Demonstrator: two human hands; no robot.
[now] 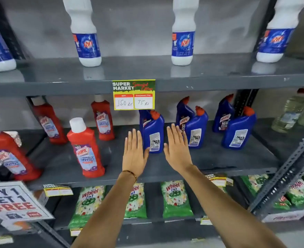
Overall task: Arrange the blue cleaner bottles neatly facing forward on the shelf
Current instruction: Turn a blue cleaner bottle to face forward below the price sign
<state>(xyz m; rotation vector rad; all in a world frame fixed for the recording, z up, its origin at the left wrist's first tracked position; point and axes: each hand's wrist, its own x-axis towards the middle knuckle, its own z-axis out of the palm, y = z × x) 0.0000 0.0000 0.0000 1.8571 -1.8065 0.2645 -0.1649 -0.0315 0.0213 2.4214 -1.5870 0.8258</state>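
1. Step in hand, as I judge it: starting on the front-left blue bottle [152,131]. The left hand [134,154] and right hand [177,149] reach in on either side of it, both flat and open with fingers straight, gripping nothing. The left thumb is at or just beside the bottle's lower left edge; the right hand is just beside its right edge, and I cannot tell if it touches.
2. Next move: close both palms on the bottle's sides and turn it about its upright axis until the brand label faces out.
3. The blue bottles stand on the middle shelf [219,163], right of the red bottles [85,147].
4. Looks: deep blue, angled red caps. The three near ones show white back labels; those behind show the brand label.
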